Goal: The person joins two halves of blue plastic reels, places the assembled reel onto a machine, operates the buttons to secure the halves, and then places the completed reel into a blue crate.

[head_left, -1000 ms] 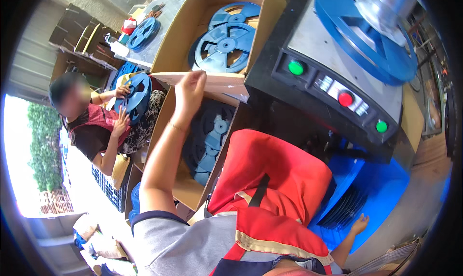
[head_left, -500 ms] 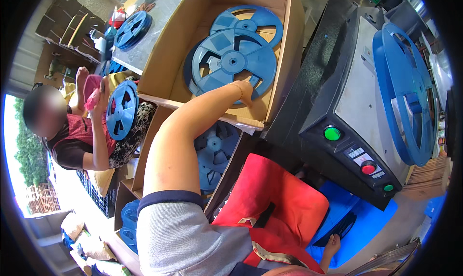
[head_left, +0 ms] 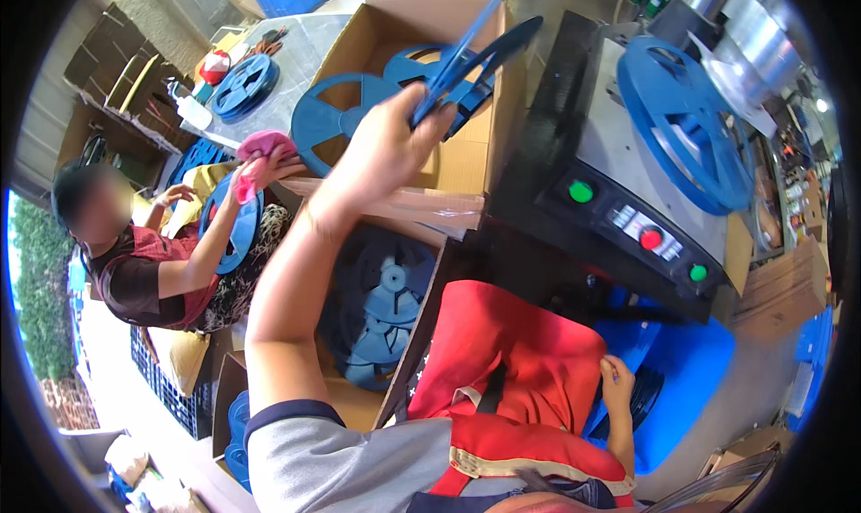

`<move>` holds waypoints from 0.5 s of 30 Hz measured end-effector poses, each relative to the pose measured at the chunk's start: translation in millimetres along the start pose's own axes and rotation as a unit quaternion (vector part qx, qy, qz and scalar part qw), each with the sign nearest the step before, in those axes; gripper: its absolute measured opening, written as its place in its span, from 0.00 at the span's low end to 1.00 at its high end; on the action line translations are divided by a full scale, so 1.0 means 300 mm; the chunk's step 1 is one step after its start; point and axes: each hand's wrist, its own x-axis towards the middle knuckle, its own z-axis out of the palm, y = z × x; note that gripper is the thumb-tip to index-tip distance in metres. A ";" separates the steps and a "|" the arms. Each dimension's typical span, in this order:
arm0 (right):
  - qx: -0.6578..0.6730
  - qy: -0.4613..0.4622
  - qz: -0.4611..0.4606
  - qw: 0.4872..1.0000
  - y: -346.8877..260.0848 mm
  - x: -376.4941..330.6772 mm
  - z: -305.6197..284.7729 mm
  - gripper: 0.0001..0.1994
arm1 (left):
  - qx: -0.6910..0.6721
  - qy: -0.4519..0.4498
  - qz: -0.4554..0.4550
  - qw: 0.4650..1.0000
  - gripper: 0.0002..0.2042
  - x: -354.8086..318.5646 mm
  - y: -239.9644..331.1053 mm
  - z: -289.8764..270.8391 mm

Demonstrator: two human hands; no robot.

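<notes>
My left hand (head_left: 390, 145) is closed around the edges of blue plastic reels (head_left: 468, 51), tilted nearly edge-on above an open cardboard box (head_left: 462, 208). Inside the box, another blue reel (head_left: 408, 62) lies partly behind the raised ones. A wide blue spoked reel (head_left: 336, 96) stands across the box's left wall, beside my wrist; whether my hand touches it I cannot tell. Low on the right, my right hand (head_left: 617, 387) rests at the edge of a red apron (head_left: 511, 343), its fingers loosely bent and apart with nothing visible in them. Behind it, a blue bin (head_left: 691, 396) holds a dark reel (head_left: 644, 396).
A second box with blue reel parts (head_left: 390, 307) stands below the first. To the right is a machine (head_left: 619, 199) with green and red buttons and a large blue reel (head_left: 686, 123) mounted on it. At left, a co-worker (head_left: 179, 271) holds a blue reel and pink cloth.
My left hand has lifted reels up from inside the box and tilted them. My right hand has risen beside the apron. The view has shifted, and the co-worker's hands have moved.
</notes>
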 end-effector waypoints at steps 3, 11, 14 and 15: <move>0.233 -0.079 -0.116 0.962 -0.431 -0.009 0.025 0.22 | 0.256 0.120 0.195 0.939 0.13 -0.305 0.192 0.146; 0.601 -0.058 0.004 0.797 -0.823 -0.138 0.069 0.13 | 0.202 -0.074 0.213 0.953 0.34 -0.887 0.307 0.503; 0.553 -0.047 -0.020 0.832 -0.713 -0.197 0.061 0.12 | 0.124 -0.040 0.228 0.965 0.34 -0.895 0.277 0.432; 0.539 -0.037 -0.032 0.841 -0.691 -0.221 0.066 0.12 | 0.219 -0.018 0.138 0.966 0.42 -0.900 0.247 0.413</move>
